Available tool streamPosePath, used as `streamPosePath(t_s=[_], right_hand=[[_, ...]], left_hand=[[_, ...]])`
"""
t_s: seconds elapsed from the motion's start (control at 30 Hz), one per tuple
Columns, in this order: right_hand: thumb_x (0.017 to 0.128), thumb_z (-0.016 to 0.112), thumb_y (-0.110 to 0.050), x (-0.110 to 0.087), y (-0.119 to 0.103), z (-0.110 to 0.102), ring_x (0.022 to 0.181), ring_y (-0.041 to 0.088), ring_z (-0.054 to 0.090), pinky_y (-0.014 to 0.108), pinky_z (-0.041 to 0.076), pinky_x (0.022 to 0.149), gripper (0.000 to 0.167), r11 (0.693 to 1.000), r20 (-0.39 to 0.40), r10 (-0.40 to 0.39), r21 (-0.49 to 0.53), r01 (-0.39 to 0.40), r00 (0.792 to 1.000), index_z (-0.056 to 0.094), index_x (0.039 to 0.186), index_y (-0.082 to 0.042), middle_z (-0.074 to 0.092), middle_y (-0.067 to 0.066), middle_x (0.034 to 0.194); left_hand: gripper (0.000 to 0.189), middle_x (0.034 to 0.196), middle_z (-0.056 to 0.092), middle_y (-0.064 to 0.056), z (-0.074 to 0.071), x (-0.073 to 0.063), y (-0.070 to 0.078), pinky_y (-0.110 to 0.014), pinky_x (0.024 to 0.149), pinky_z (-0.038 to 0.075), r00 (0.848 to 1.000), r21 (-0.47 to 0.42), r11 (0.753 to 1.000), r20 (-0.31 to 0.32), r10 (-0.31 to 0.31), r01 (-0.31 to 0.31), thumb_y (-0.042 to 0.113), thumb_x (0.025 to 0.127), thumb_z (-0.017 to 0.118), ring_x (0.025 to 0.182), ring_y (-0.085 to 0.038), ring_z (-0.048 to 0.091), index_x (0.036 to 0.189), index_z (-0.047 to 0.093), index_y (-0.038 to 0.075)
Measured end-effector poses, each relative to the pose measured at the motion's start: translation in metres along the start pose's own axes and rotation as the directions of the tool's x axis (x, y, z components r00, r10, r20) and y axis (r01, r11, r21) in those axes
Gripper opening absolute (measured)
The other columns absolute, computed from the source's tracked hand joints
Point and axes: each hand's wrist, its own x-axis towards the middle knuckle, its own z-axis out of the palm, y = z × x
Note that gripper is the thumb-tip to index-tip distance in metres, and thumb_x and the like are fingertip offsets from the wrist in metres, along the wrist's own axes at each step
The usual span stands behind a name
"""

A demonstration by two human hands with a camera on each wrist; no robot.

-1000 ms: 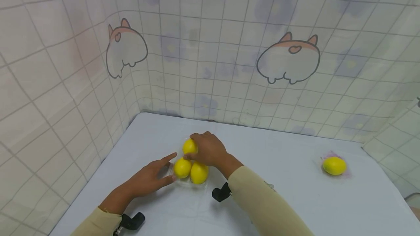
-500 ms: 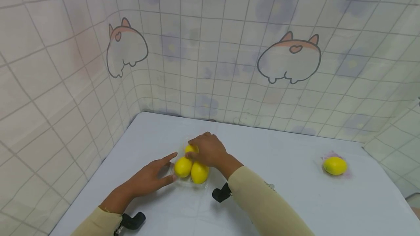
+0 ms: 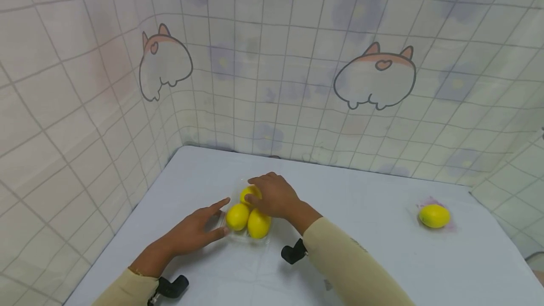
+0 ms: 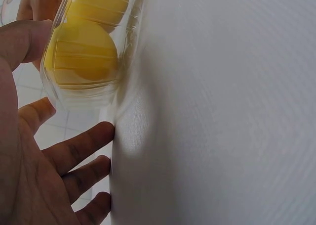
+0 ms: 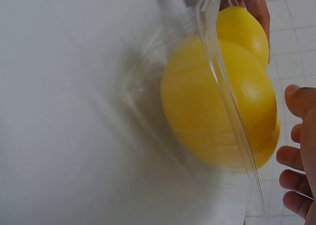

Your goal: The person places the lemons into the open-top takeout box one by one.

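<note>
White tabletop (image 3: 365, 202), clear tub (image 4: 81, 97) of lemons (image 3: 237, 216) nearer its left edge: probably flimsy, I'd grab the rim (image 5: 221, 81). Left hand (image 3: 189, 233), right hand (image 3: 275, 196) both loosely spread.

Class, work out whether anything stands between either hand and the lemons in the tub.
Yes: for the left hand, the side wall of the clear tub stands between it and the lemons. From above, nothing visible stands between the right hand and them.

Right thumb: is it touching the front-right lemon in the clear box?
Apart: the right wrist view shows a strip of gridded backdrop between the right thumb and the front-right lemon.
</note>
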Motion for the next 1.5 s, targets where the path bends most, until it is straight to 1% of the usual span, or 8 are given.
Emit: streamPosePath(t_s=[0.13,0.27,0.47,0.67,0.87,0.97,1.3,1.5], right_hand=[[0.100,0.062,-0.050,-0.009,0.008,-0.004,0.131,0.024,0.051,0.046,0.040,0.113,0.054,1.000,-0.013,-0.004,0.012,0.004,1.000,0.059,0.145,-0.020,0.061,-0.001,0.142],[0.101,0.060,-0.051,-0.017,0.020,-0.006,0.134,0.023,0.049,0.045,0.039,0.114,0.055,1.000,-0.025,-0.005,-0.008,0.005,1.000,0.057,0.147,-0.021,0.058,-0.001,0.145],[0.101,0.061,-0.051,-0.030,0.032,-0.014,0.136,0.022,0.048,0.046,0.039,0.114,0.056,1.000,-0.032,0.008,0.002,-0.008,0.999,0.056,0.148,-0.022,0.057,-0.001,0.146],[0.100,0.062,-0.050,-0.040,0.039,-0.020,0.137,0.023,0.047,0.047,0.039,0.114,0.057,1.000,-0.039,0.008,0.003,-0.008,0.999,0.055,0.149,-0.022,0.056,-0.001,0.147],[0.100,0.063,-0.051,-0.049,0.047,-0.023,0.137,0.023,0.048,0.047,0.040,0.114,0.057,1.000,-0.051,0.002,-0.019,-0.003,0.999,0.055,0.149,-0.022,0.057,-0.001,0.146],[0.100,0.063,-0.050,-0.054,0.051,-0.025,0.136,0.023,0.048,0.048,0.041,0.113,0.057,1.000,-0.054,0.000,-0.024,-0.002,0.999,0.055,0.148,-0.022,0.057,0.000,0.145],[0.099,0.066,-0.048,-0.071,0.067,-0.031,0.137,0.025,0.047,0.049,0.041,0.113,0.057,0.997,-0.062,0.072,-0.020,-0.074,0.995,0.055,0.149,-0.022,0.057,0.001,0.146],[0.099,0.067,-0.046,-0.081,0.077,-0.035,0.137,0.027,0.048,0.050,0.041,0.112,0.058,0.998,-0.083,0.070,0.004,-0.070,0.994,0.055,0.149,-0.019,0.057,0.004,0.146]], left_hand=[[0.083,0.153,0.050,-0.011,0.000,0.000,0.002,-0.068,0.114,0.028,1.000,0.006,1.000,0.005,-0.002,0.002,0.065,0.094,0.062,0.145,-0.039,0.037,0.163,0.030,0.033],[0.083,0.154,0.049,-0.011,-0.001,0.000,0.002,-0.068,0.114,0.028,1.000,0.008,1.000,0.011,-0.007,0.007,0.065,0.094,0.062,0.146,-0.039,0.036,0.163,0.029,0.034],[0.083,0.154,0.048,-0.011,0.001,0.001,0.000,-0.067,0.114,0.028,1.000,0.013,1.000,0.011,-0.018,0.018,0.064,0.094,0.062,0.146,-0.039,0.037,0.163,0.029,0.034],[0.083,0.155,0.047,-0.011,0.003,0.001,-0.002,-0.066,0.115,0.027,1.000,0.005,1.000,0.007,-0.012,0.012,0.063,0.094,0.064,0.147,-0.038,0.036,0.163,0.029,0.032],[0.083,0.153,0.049,-0.013,0.001,0.000,0.000,-0.067,0.115,0.027,1.000,0.002,1.000,0.008,-0.004,0.004,0.063,0.094,0.063,0.146,-0.039,0.036,0.163,0.029,0.031],[0.083,0.153,0.049,-0.014,-0.001,0.000,0.001,-0.068,0.115,0.026,1.000,-0.006,1.000,0.010,0.012,-0.012,0.062,0.095,0.062,0.146,-0.040,0.035,0.163,0.029,0.029],[0.085,0.154,0.048,-0.013,0.000,0.003,-0.001,-0.067,0.115,0.027,1.000,0.010,1.000,0.012,0.012,-0.012,0.065,0.094,0.061,0.146,-0.040,0.035,0.164,0.028,0.029],[0.085,0.156,0.046,-0.012,0.003,0.003,-0.003,-0.066,0.116,0.026,1.000,-0.001,1.000,0.011,-0.005,0.005,0.066,0.093,0.063,0.147,-0.038,0.035,0.163,0.029,0.031]])
